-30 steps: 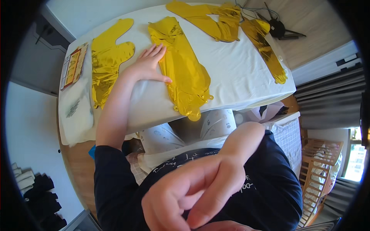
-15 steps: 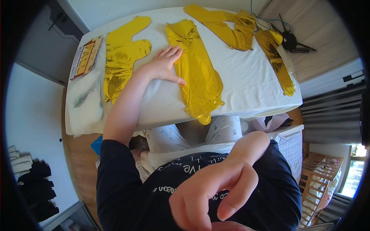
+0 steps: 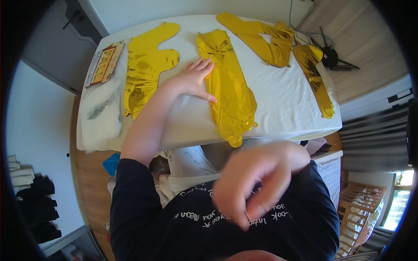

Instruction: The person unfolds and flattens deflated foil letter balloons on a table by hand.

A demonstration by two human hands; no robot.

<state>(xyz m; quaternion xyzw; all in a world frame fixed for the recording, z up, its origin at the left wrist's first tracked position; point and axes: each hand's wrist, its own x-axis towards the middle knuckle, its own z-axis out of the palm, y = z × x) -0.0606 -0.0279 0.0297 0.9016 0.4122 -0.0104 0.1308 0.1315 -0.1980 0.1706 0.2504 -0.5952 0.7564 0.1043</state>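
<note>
A flat gold foil balloon [image 3: 230,93] lies in the middle of a white-covered table [image 3: 278,106], its near end by the front edge. My left hand [image 3: 193,81] rests at its left side, fingers spread, fingertips and thumb touching the foil. Above my lap, in front of my chest, my right hand [image 3: 257,178] is raised away from the table. It is blurred, with thumb and fingertips pinched together. Something thin may show at the pinch, but I cannot make it out. Another flat gold foil balloon [image 3: 146,61], with two side arms, lies left of my left forearm.
At the far right lie two more gold foil pieces, a wide one with a hole [image 3: 265,41] and a narrow one [image 3: 312,71]. Beside them stands a black router [image 3: 330,56] with cables. A printed card [image 3: 104,65] and a clear plastic bag [image 3: 101,115] lie at the left edge.
My right hand has moved up and away from my chest, toward the table's front edge. The view has shifted slightly. My left hand stays at the middle balloon.
</note>
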